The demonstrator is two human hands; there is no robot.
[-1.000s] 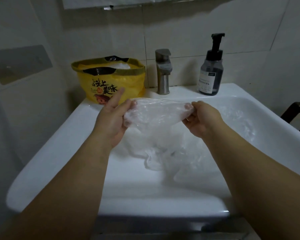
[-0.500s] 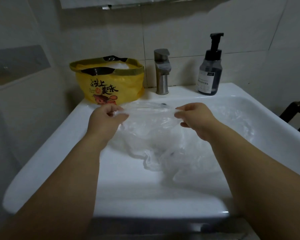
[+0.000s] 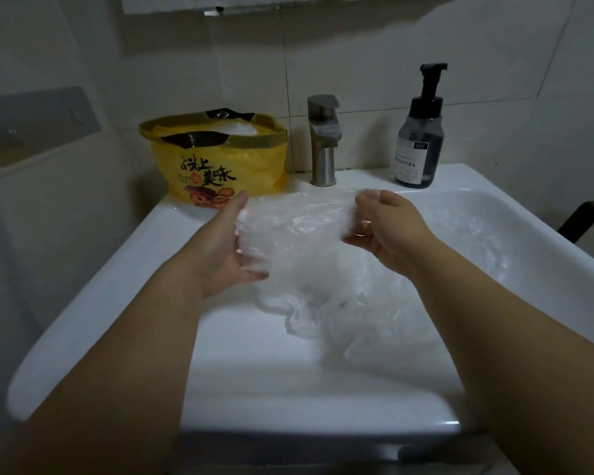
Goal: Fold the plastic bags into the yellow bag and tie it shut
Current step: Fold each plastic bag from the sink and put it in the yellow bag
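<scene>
A clear plastic bag (image 3: pixel 295 228) is held up over the sink (image 3: pixel 83 303), between both hands; its left side is backed by the left hand (image 3: pixel 227 245), fingers straight and laid flat against the film; its right edge is pinched in the curled fingers of the right hand (image 3: pixel 388 231); crumpled plastic (image 3: pixel 374 313) is seen lying in the basin beneath; the yellow bag (image 3: pixel 220 166) is stood open on the far-left rim, just left of the tap (image 3: pixel 323 142).
</scene>
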